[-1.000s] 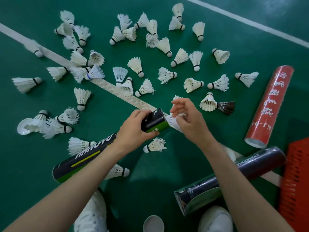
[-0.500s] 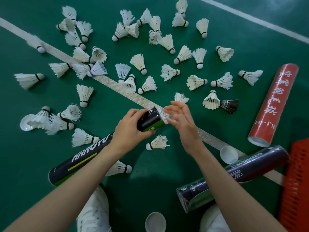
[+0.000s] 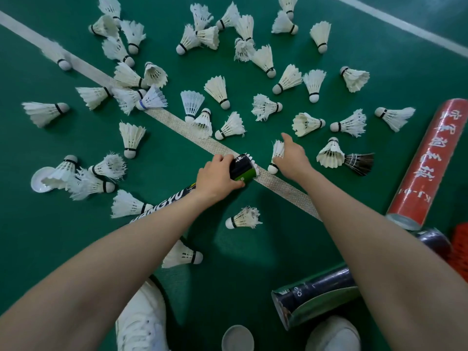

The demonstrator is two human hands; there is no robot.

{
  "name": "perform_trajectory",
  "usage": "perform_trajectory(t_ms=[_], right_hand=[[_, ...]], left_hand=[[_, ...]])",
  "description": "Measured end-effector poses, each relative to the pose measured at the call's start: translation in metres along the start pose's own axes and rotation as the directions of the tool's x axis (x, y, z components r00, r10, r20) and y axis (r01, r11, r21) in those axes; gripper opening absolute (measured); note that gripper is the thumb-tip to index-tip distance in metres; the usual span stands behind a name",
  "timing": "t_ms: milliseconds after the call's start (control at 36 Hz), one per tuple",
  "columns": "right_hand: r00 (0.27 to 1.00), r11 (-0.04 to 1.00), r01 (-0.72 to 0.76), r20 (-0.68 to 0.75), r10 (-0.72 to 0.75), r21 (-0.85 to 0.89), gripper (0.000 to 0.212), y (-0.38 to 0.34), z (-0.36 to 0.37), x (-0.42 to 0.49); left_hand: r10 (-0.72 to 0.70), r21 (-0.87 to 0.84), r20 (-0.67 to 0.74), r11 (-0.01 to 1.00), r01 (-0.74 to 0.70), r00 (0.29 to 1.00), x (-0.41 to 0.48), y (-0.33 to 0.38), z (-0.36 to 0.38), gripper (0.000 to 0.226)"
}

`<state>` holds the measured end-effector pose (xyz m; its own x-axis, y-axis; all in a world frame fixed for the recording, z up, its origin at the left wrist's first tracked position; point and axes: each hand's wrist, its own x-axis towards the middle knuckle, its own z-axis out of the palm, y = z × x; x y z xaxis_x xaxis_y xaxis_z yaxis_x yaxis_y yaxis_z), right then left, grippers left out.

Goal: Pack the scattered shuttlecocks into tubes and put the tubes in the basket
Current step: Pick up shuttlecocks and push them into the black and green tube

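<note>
The green court floor [image 3: 316, 244] lay strewn with loose shuttlecocks [image 3: 217, 91]. The left hand [image 3: 217, 179] gripped the black tube [image 3: 241, 169] near its feather-filled mouth; just beside that mouth, the right hand [image 3: 292, 158] curled round one shuttlecock [image 3: 277, 151] by the white line [image 3: 177, 125].

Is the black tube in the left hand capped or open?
Open: the black tube has no cap, and white feather tips show at its mouth, beside the left hand gripping it.

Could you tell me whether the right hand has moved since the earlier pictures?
Yes. The right hand has left the mouth of the tube and gone beyond the white floor line, toward the black shuttlecock, onto a white shuttlecock.
</note>
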<state>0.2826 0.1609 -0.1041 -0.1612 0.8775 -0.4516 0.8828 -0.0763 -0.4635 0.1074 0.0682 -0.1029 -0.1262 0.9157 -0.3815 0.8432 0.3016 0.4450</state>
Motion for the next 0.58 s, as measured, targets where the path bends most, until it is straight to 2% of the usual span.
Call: perform_trajectory(t_ms=[139, 194, 278, 361, 583], right_hand=[[0.978, 0.997, 0.041, -0.206, -0.027, 0.064, 0.038, -0.006, 0.003, -0.006], [0.944, 0.971, 0.117, -0.328, -0.044, 0.207, 0.034, -0.01, 0.0, -0.01], [0.89, 0.865, 0.227, -0.456, 0.002, 0.448, 0.031, -0.021, -0.006, -0.026], [0.89, 0.797, 0.296, -0.456, -0.029, 0.526, 0.031, -0.028, -0.006, -0.049], [0.917, 0.711, 0.365, -0.364, -0.162, 0.602, 0.029, -0.032, 0.009, -0.11]], left_hand=[[-0.025, -0.045, -0.022, 0.999, 0.024, 0.999, 0.01, 0.001, -0.009, 0.068], [-0.024, -0.079, -0.034, 0.997, 0.021, 0.999, 0.008, 0.002, -0.013, 0.066], [0.0, -0.119, -0.077, 0.993, -0.01, 0.997, -0.004, 0.004, -0.017, 0.065], [0.038, -0.139, -0.152, 0.989, -0.059, 0.988, -0.023, 0.008, -0.02, 0.063], [0.112, -0.173, -0.296, 0.97, -0.168, 0.949, -0.064, 0.016, -0.041, 0.065]])
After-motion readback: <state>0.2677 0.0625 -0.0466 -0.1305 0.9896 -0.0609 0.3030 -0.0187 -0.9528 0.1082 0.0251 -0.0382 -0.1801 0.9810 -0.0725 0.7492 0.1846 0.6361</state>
